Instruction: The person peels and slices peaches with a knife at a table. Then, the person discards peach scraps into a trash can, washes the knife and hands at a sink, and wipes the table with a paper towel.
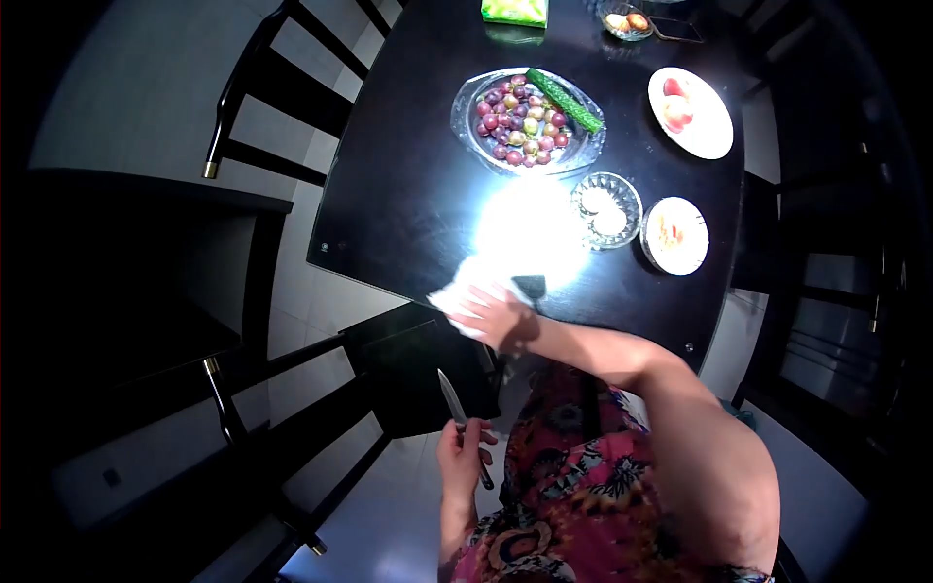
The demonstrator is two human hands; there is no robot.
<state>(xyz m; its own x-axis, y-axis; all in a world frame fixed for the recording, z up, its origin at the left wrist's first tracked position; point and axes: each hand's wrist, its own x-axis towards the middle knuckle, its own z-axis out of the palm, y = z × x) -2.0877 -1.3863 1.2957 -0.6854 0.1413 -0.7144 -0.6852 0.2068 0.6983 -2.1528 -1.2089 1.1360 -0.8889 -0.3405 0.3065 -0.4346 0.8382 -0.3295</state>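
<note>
My left hand [463, 453] is closed around the dark handle of a knife [449, 394], held off the table with its blade pointing up and away from me. At the table's near edge, my right hand [498, 316] presses on a crumpled white tissue [451, 299], fingers spread over it. Some of the tissue is hidden under the hand. Beyond it, strong glare washes out part of the dark table [379, 214]. A small dark patch [530, 286] beside the right hand is too unclear to name.
A clear plate [464, 138] holds grapes [515, 121] and a cucumber [566, 101]. To its right are a glass bowl [634, 209] with white pieces, a white bowl [685, 260], and a plate [714, 131] with reddish fruit [677, 112]. Dark chairs [292, 102] flank the table.
</note>
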